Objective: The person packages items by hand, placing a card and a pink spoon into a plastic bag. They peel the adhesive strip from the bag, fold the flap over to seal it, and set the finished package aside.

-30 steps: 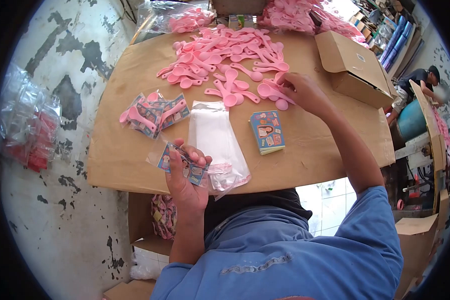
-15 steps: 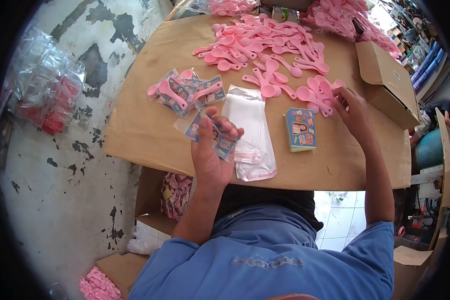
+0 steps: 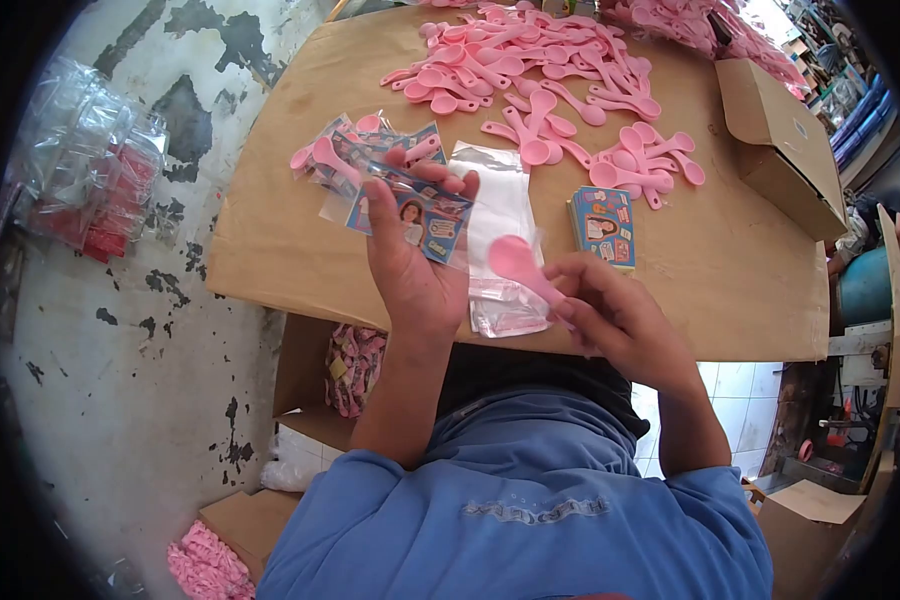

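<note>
My left hand [image 3: 417,245] is closed around a clear plastic bag holding a blue printed card [image 3: 432,232], palm up over the left part of the table. Between the thumb and fingers of my right hand [image 3: 610,310] is a pink spoon [image 3: 518,264] by its handle, its bowl pointing toward the bag. Beneath the spoon lies a stack of clear plastic bags [image 3: 495,180]. A stack of blue printed cards [image 3: 604,228] sits to the right of it. Behind my left hand are packed bags with pink spoons [image 3: 335,160].
A large heap of pink spoons [image 3: 530,60] covers the table's far side, with a smaller pile [image 3: 645,165] nearer. An open cardboard box [image 3: 780,150] stands at the right edge. Clear bags [image 3: 90,140] hang by the left wall. Boxes with pink items [image 3: 355,365] are below.
My right hand has come from the small spoon pile toward my left hand, bringing a pink spoon. My left hand has shifted slightly up with the bagged card, now turned more face-up.
</note>
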Motion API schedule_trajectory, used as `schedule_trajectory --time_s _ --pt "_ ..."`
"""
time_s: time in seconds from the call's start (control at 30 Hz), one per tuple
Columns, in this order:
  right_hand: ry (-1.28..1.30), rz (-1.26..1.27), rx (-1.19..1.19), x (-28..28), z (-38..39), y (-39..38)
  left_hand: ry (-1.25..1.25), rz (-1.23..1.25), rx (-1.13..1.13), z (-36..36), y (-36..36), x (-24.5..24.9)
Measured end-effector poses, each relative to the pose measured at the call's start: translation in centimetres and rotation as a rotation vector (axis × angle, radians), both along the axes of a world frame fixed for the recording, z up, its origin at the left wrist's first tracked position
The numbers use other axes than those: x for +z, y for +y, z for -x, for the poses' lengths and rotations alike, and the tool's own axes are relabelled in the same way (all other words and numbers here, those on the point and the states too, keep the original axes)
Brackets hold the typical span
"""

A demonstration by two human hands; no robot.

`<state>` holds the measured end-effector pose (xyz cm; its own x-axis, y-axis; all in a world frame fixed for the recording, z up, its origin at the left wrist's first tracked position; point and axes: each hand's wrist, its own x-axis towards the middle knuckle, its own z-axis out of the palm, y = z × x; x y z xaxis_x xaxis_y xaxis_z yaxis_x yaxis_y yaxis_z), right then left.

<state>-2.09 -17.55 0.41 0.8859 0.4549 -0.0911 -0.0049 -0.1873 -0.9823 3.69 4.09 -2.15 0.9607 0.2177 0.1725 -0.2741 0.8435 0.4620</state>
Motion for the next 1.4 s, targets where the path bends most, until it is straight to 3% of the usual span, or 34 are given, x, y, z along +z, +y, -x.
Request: schedule_trajectory --time_s 0.23,0.33,0.43,0.57,0.67,0.77,0.9,0.93,1.07,1.17,1.3,1.37,1.4 --pt "0.063 -0.473 -0.153 -1.4 0.4 2.1 0.009 -0.065 -0.110 1.1 -1.3 -0.3" --pt "0.025 -0.460 -0.277 -2.6 0.3 2.4 0.057 -0.001 -0.191 1.6 -2.3 -0.7" --pt "-0.247 -0.267 -0.373 -4.6 -0.7 2.9 0.072 0.030 -0.291 2.0 -3.6 -0.9" --pt "-0.388 -0.196 -0.499 -3.6 -0.8 3.8 0.088 0.061 -0.374 2.1 -3.5 -1.2" --pt "-0.885 -0.007 -0.436 -3.4 -1.3 2.7 0.117 0.073 -0.429 1.9 -3.1 -1.4" --pt "-1.034 0.024 -0.153 -2.2 -1.1 0.5 0.171 0.046 -0.425 1.5 -2.4 -0.9" --pt "-0.892 0.003 -0.259 -2.2 -1.6 -1.4 0.224 -0.036 -0.448 0.8 -1.6 0.1" --pt "-0.912 0.147 -0.342 -2.0 -1.9 -0.8 0.234 -0.041 -0.471 0.9 -1.8 0.4" --pt "-1.155 0.402 -0.300 -1.3 -3.2 0.9 0.226 -0.105 -0.612 1.6 -2.9 0.1" --pt "-1.152 0.208 -0.186 -1.3 -3.9 1.1 0.200 -0.150 -0.690 2.2 -3.1 0.4" --pt "-0.832 -0.181 -0.231 -0.6 -3.5 0.3 0.140 -0.186 -0.546 1.9 -2.1 -0.5" --pt "-0.544 -0.269 -0.367 -1.3 -2.1 0.0 0.095 -0.321 -0.511 1.9 -1.6 -0.3" --pt "-0.598 -0.205 -0.327 -1.7 -2.6 -0.3 0.036 -0.386 -0.534 2.0 -1.3 -0.3"
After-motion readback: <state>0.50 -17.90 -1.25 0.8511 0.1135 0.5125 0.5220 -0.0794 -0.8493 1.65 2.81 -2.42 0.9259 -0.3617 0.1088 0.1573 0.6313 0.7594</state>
